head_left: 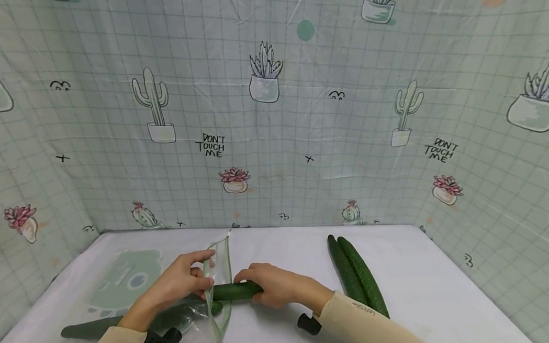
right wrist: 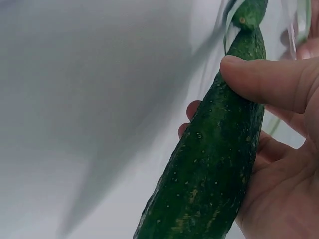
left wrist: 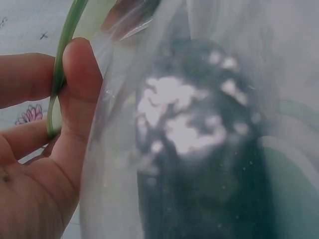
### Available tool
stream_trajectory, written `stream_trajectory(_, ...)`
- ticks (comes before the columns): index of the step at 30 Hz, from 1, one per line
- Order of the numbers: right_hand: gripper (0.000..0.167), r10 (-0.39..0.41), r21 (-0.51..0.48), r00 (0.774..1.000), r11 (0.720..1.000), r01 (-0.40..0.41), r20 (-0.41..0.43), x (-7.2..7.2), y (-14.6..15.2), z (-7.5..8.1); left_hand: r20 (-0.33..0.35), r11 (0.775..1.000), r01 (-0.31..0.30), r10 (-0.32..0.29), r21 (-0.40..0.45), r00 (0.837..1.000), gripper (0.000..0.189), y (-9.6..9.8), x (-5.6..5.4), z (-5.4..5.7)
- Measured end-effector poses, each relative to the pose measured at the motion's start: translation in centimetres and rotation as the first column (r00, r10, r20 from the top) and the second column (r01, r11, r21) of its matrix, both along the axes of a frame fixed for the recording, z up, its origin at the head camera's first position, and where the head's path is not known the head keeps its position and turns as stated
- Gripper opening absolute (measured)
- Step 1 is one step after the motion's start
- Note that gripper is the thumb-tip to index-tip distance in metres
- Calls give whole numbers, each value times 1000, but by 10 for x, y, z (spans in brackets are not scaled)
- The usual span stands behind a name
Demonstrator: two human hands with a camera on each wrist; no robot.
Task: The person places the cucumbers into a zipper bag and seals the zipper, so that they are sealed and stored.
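My left hand point(head_left: 179, 278) pinches the green-edged rim point(left wrist: 69, 35) of a clear plastic zip bag point(head_left: 226, 321), whose mouth stands open to the right. A dark green cucumber point(head_left: 90, 328) lies inside the bag, its near end at the mouth. My right hand point(head_left: 279, 285) grips another cucumber point(right wrist: 209, 149), thumb on one side and fingers round the other. The far tip of this cucumber reaches into the bag's mouth, close by the end of the bagged one point(right wrist: 250, 12). Two more cucumbers point(head_left: 344, 269) lie side by side to the right of my right hand.
A white table point(head_left: 427, 277) carries everything. A patterned cloth point(head_left: 272, 140) hangs behind it and along both sides. The bag's body, with a pale green print point(head_left: 125, 280), spreads flat over the table's left part. Each wrist wears a black device point(head_left: 163, 342).
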State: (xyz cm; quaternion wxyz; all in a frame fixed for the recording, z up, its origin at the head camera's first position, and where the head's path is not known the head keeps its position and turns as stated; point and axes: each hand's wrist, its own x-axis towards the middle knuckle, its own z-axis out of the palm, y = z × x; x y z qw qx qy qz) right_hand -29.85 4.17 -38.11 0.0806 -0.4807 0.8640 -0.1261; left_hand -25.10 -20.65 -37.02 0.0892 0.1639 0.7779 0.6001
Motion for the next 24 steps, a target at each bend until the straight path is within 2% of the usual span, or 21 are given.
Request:
stream_trajectory(6, 49, -1, 13, 1000, 1000, 1, 13, -3, -28, -4, 23, 1000, 6, -6, 3, 1000, 72, 0, -1, 0)
stream_trajectory(11, 46, 10, 40, 1000, 999, -10, 7, -6, -35, -6, 26, 1000, 5, -5, 0, 1000, 71, 0, 0, -1)
stream_trajectory(15, 43, -20, 69, 997, 997, 25, -73, -9, -22, -6, 21, 1000, -2, 2, 1, 1000, 72, -1, 0, -1)
stream_trajectory(19, 44, -39, 110, 985, 992, 58, -168, -12, 1, -6, 23, 1000, 3, -3, 5, 1000, 75, 0, 0, 0)
stream_trajectory(21, 45, -47, 120, 984, 990, 68, -170, -12, 12, -7, 25, 1000, 4, -4, 7, 1000, 75, 0, 0, 0)
stream_trajectory(24, 44, -64, 96, 990, 992, 76, -125, -13, 24, -8, 24, 1000, 1, -1, 5, 1000, 74, 0, 0, 0)
